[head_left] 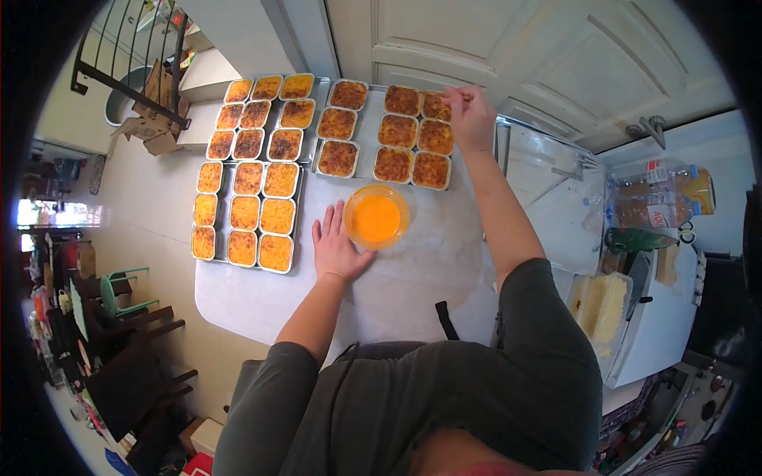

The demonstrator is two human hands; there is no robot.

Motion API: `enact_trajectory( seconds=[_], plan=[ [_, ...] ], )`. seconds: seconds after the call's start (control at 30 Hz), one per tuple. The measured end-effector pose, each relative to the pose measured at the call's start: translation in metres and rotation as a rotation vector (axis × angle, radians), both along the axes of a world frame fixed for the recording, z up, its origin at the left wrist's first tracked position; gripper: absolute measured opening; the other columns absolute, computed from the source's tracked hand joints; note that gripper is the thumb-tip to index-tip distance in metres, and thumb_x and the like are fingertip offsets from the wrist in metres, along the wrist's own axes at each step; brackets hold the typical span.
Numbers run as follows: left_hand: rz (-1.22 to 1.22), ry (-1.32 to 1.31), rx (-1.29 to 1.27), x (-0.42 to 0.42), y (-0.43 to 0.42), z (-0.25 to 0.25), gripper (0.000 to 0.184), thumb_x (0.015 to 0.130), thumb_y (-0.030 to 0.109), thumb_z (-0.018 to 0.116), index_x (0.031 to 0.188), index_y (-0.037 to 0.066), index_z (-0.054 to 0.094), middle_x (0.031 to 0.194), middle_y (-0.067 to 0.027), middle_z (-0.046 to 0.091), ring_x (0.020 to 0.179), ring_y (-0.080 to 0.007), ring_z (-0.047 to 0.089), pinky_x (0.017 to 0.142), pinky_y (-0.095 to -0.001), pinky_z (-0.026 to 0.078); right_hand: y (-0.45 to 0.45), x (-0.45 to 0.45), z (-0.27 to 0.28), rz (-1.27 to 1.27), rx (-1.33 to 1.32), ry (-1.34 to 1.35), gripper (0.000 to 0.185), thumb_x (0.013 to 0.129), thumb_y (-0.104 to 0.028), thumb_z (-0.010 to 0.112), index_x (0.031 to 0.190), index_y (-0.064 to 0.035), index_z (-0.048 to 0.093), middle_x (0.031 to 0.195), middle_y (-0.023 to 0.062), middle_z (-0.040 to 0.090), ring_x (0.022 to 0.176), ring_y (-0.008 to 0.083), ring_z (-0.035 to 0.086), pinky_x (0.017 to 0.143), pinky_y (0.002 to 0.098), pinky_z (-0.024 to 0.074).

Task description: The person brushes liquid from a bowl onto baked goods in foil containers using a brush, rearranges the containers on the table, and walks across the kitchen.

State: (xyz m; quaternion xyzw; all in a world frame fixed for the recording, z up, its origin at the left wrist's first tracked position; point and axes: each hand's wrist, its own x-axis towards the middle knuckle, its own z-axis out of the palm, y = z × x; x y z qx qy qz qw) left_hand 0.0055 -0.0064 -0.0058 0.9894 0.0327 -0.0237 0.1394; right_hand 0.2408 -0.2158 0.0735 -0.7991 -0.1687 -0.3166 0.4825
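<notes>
My left hand [336, 247] lies flat on the white table with its fingers stretched out, close beside a clear bowl [376, 220] of orange-yellow liquid. At the back right, my right hand [470, 115] is over the corner of a browned baked dish in a foil tray [436, 106]. Its fingers are pinched together, and whatever they hold is too small to make out. Several more browned foil trays [394, 164] stand around that one. To the left are more foil trays, dark-topped [249, 143] at the back and paler yellow [275, 252] nearer me.
Metal baking sheets [300, 176] lie under the foil trays on the table [429, 270]. Plastic bottles [655, 210] lie at the right, near a container with a pale yellow block [607, 305]. A closed door [508, 40] is behind the table. Chairs [127, 293] stand at the left.
</notes>
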Motion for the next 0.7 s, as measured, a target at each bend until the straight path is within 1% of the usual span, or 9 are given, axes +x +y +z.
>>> enact_trajectory(
  seconds=[0.1,0.2,0.3,0.4,0.47,0.57,0.67,0.7],
  plan=[
    [0.001,0.002,-0.01,0.001,-0.001,0.004,0.089,0.067,0.053,0.064,0.141,0.013,0.033,0.149,-0.0083,0.028,0.139,-0.0248,0.021,0.112,-0.0479,0.013,0.001,-0.007,-0.017,0.003,-0.13,0.064,0.019,0.087,-0.018,0.063,0.079,-0.0036,0.053,0.068,0.0099,0.064,0.063,0.022,0.067,0.056,0.0316,0.0496],
    [0.003,-0.002,-0.005,-0.001,-0.001,0.004,0.09,0.067,0.054,0.064,0.141,0.014,0.033,0.149,-0.0084,0.028,0.139,-0.0249,0.022,0.111,-0.0482,0.014,-0.003,-0.02,-0.017,-0.008,-0.089,0.019,0.02,0.088,-0.019,0.063,0.08,-0.0036,0.053,0.068,0.0097,0.063,0.062,0.0212,0.065,0.056,0.0319,0.049],
    [-0.002,-0.01,0.0,-0.002,-0.002,0.003,0.091,0.067,0.056,0.064,0.141,0.013,0.032,0.148,-0.0087,0.029,0.138,-0.0251,0.023,0.111,-0.0485,0.014,-0.001,-0.036,0.001,-0.045,0.231,0.103,0.019,0.09,-0.017,0.061,0.08,-0.0031,0.052,0.066,0.0077,0.06,0.056,0.0179,0.06,0.054,0.0296,0.0477],
    [0.005,-0.04,0.005,-0.002,-0.001,0.001,0.093,0.066,0.058,0.064,0.141,0.012,0.032,0.148,-0.0091,0.03,0.138,-0.0253,0.024,0.111,-0.0489,0.015,-0.003,-0.086,0.026,0.045,0.592,0.049,0.017,0.092,-0.013,0.058,0.081,-0.0018,0.051,0.066,0.0055,0.059,0.058,0.0135,0.062,0.053,0.026,0.047],
    [0.001,-0.049,0.01,-0.003,-0.002,0.002,0.095,0.066,0.059,0.064,0.141,0.012,0.032,0.147,-0.0095,0.031,0.138,-0.0256,0.025,0.111,-0.049,0.016,-0.007,-0.132,0.027,0.109,0.625,0.076,0.014,0.093,-0.01,0.055,0.083,-0.0002,0.052,0.068,0.0049,0.06,0.062,0.0118,0.065,0.054,0.0234,0.0472],
    [0.001,-0.056,0.011,-0.006,-0.004,0.007,0.096,0.065,0.06,0.065,0.141,0.011,0.032,0.146,-0.0102,0.033,0.137,-0.0263,0.026,0.11,-0.0491,0.017,-0.001,-0.178,0.024,0.149,0.384,0.329,0.013,0.095,-0.01,0.05,0.088,0.0003,0.051,0.076,0.0076,0.059,0.069,0.014,0.064,0.063,0.0242,0.051],
    [0.002,-0.104,-0.015,-0.007,-0.004,0.009,0.096,0.065,0.061,0.066,0.14,0.011,0.033,0.145,-0.0111,0.035,0.136,-0.0271,0.028,0.11,-0.0492,0.019,0.014,-0.191,0.002,0.225,0.494,0.384,0.012,0.091,-0.01,0.057,0.086,0.0005,0.054,0.068,0.0069,0.061,0.065,0.014,0.066,0.059,0.0247,0.0496],
    [-0.003,-0.115,-0.02,-0.009,-0.004,0.009,0.096,0.065,0.061,0.066,0.14,0.01,0.033,0.144,-0.0115,0.036,0.136,-0.0273,0.028,0.11,-0.0492,0.019,0.016,-0.196,-0.004,0.257,0.466,0.449,0.012,0.09,-0.011,0.058,0.089,0.0007,0.054,0.074,0.0081,0.061,0.069,0.0151,0.066,0.06,0.0249,0.05]
  ],
)
